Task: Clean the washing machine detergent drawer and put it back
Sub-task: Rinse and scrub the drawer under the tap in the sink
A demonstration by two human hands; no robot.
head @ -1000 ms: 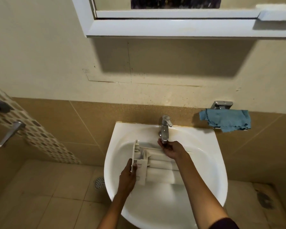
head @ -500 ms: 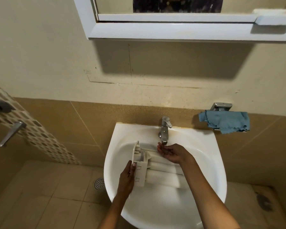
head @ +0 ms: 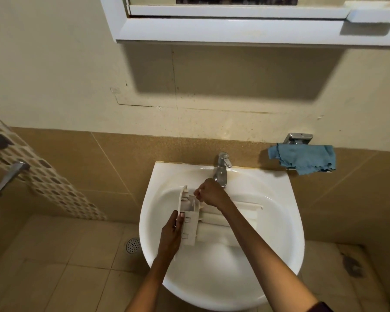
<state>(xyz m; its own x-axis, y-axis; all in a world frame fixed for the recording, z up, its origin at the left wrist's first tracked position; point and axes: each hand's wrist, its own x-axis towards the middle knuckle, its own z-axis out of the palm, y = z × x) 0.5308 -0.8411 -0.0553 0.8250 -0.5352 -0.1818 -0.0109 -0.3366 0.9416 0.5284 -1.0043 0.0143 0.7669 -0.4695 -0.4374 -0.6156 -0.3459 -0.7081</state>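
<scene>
Hands are both holding the drawer (head: 214, 230), which is lying across the sink (head: 223, 284): left hand (head: 170, 236) is gripping its front panel at nine o'clock, right hand (head: 212, 194) is pinching an inner piece near the tap (head: 222, 170). Light, stiff plastic, likely slippery when wet; the panel is offering the surest hold.

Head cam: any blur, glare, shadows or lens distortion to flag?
Head view: wide-angle lens skews the mirror cabinet edges; it throws a hard shadow on the wall; mild softness on right hand and detergent drawer; soft sheen on the sink rim, nothing blown out.
</scene>
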